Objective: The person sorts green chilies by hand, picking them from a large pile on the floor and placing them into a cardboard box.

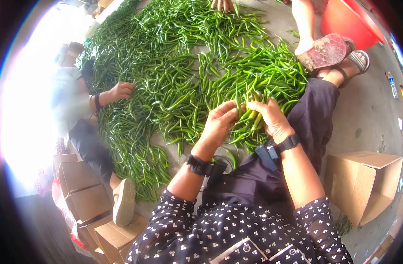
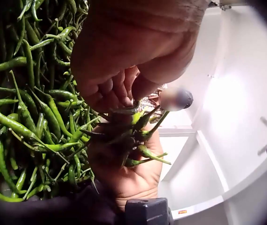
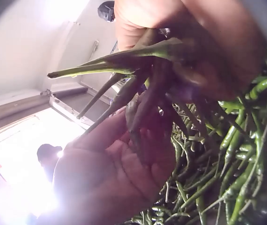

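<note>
My right hand (image 1: 274,118) grips a small bunch of green chilies (image 1: 255,122), their stem ends fanning out past the fingers in the right wrist view. My left hand (image 1: 220,121) is close beside it, thumb and curled fingertips pinching a chili (image 2: 137,112) at the edge of the bunch in the left wrist view. The palm partly hides the bunch there. Below and in front of both hands spreads a wide heap of loose green chilies (image 1: 175,83) on the concrete floor.
Another person's hand (image 1: 121,90) touches the heap at left; a further hand (image 1: 222,5) reaches in at the top. A red tub (image 1: 349,24) stands at upper right beside sandalled feet. Cardboard boxes (image 1: 353,185) stand at right and lower left. A plastic bottle (image 1: 392,86) lies far right.
</note>
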Action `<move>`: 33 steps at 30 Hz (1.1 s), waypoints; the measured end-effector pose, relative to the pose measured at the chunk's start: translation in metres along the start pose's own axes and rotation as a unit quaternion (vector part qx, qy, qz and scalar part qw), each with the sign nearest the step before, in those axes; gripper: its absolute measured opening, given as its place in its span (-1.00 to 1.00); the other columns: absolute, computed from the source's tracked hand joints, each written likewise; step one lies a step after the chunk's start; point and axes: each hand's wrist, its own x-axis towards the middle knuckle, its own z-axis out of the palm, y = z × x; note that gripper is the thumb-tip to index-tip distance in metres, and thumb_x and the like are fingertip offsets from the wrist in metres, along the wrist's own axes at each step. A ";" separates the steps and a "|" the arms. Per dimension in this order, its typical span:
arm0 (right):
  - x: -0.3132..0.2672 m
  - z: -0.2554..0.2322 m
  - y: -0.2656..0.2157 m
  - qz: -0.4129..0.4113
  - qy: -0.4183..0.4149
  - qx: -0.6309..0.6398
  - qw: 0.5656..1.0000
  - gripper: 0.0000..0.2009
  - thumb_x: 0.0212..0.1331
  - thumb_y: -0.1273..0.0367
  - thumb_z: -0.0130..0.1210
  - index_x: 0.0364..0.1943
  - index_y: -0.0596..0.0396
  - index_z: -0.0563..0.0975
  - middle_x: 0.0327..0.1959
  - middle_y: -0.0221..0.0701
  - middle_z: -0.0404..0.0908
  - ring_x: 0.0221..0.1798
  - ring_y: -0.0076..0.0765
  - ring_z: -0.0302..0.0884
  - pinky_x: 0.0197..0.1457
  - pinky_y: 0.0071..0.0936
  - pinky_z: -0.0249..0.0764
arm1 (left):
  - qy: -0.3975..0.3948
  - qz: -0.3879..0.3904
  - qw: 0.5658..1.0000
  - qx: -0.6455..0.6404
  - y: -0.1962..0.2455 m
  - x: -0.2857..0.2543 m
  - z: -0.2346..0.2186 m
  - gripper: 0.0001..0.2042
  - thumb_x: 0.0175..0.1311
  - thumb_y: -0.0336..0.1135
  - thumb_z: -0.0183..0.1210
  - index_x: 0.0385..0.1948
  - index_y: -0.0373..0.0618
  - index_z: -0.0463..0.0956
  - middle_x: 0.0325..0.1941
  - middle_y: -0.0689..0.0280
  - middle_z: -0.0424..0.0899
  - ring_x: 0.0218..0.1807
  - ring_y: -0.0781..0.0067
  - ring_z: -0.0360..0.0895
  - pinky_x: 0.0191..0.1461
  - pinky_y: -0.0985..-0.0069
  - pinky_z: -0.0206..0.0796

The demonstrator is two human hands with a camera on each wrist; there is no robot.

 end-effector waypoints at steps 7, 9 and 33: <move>0.001 -0.001 0.002 0.004 0.010 0.001 1.000 -0.87 -0.03 0.39 0.12 -0.36 0.05 0.55 -0.48 -0.50 0.54 -0.48 -0.59 0.44 -0.42 -0.61 0.37 | 0.007 -0.021 0.999 -0.043 0.006 -0.005 0.002 -0.71 0.26 -0.37 0.02 0.01 -0.17 0.38 -0.09 0.34 0.56 -0.07 0.56 0.51 -0.02 0.57 0.36; 0.002 -0.002 0.002 0.008 0.008 0.006 1.000 -0.87 -0.03 0.39 0.12 -0.36 0.05 0.55 -0.49 -0.50 0.53 -0.48 -0.59 0.43 -0.43 -0.61 0.37 | -0.002 -0.019 0.998 -0.062 0.003 -0.004 -0.001 -0.70 0.26 -0.37 0.02 0.03 -0.17 0.37 -0.09 0.33 0.56 -0.06 0.56 0.50 -0.02 0.57 0.36; -0.001 0.000 -0.001 0.008 0.016 0.009 1.000 -0.90 -0.02 0.41 0.14 -0.38 0.02 0.55 -0.48 -0.56 0.52 -0.46 -0.62 0.41 -0.38 -0.63 0.34 | 0.034 0.081 0.996 0.001 -0.011 0.004 0.001 -0.79 0.10 -0.62 0.08 -0.22 -0.17 0.44 -0.27 0.39 0.56 -0.26 0.64 0.47 -0.13 0.68 0.32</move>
